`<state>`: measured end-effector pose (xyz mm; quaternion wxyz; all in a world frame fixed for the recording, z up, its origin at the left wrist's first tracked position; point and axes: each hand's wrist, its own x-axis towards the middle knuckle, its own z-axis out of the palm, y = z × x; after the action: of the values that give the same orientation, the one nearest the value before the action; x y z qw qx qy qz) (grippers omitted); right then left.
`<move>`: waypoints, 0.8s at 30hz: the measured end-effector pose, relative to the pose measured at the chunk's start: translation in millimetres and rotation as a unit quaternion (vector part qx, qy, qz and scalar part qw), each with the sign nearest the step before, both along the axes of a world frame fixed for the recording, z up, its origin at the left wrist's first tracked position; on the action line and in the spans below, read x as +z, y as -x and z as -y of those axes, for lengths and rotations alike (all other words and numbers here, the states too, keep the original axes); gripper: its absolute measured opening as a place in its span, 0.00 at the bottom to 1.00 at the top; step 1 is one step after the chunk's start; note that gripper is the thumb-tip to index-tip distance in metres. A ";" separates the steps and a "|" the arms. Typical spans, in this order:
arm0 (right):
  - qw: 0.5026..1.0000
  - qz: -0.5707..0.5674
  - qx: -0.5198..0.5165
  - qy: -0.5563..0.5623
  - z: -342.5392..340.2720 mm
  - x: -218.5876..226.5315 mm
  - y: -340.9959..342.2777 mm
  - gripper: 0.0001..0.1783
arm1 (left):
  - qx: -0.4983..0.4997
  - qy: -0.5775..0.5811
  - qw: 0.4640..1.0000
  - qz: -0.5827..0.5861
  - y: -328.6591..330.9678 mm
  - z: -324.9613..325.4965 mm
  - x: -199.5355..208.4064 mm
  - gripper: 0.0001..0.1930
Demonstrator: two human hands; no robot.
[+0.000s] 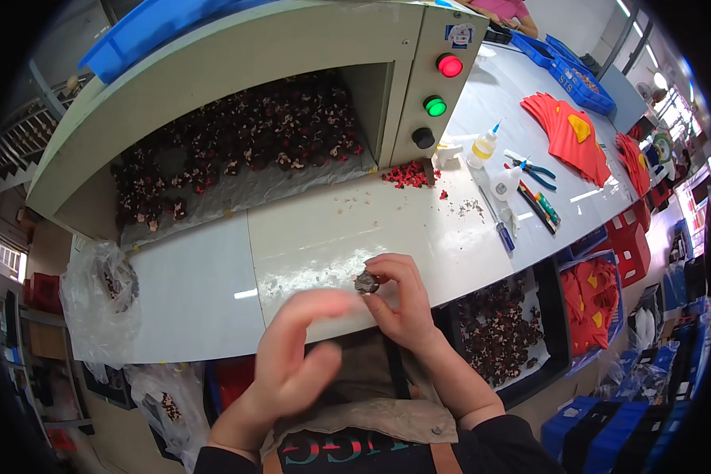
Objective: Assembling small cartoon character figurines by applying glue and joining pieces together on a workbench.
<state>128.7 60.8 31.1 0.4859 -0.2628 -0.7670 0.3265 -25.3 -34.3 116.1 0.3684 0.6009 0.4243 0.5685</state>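
Observation:
My right hand (pixel 407 304) pinches a small round dark grey-brown piece (pixel 366 282) between thumb and fingers, just above the near part of the white table (pixel 324 229). What kind of part it is cannot be made out. To its left is my left hand (pixel 292 355), smeared a little by motion, its thumb and fingers spread apart and curved with nothing between them. Beyond both hands stands a cream machine (pixel 276 51) with a wide arched opening. Many small dark pieces with pink and red bits (pixel 253 126) lie heaped inside it.
Red bits (pixel 407 174) lie beside the machine. Right of them are a glue bottle (pixel 483 148), pliers (pixel 534 171) and a screwdriver (pixel 499 225). A black tray (pixel 559 332) of dark pieces is at my right, a clear plastic bag (pixel 95 316) at the table's left end.

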 end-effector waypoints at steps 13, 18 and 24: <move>0.999 0.035 -0.002 -0.039 10.2 -28.2 26.7 0.22 | 0.384 -0.081 0.911 0.123 -91.5 29.1 104.0 0.11; 0.998 0.029 -0.017 -0.061 -1.4 -17.4 27.9 0.21 | 0.366 -0.114 0.915 0.128 -85.1 30.0 99.4 0.10; 0.998 0.026 -0.019 -0.045 1.7 -10.8 19.4 0.21 | 0.319 -0.167 0.923 0.138 -87.1 26.0 97.1 0.09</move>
<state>109.3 59.1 20.3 0.4835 -0.2633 -0.7881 0.2753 61.9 -60.3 213.1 0.1172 0.4021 0.4375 0.7957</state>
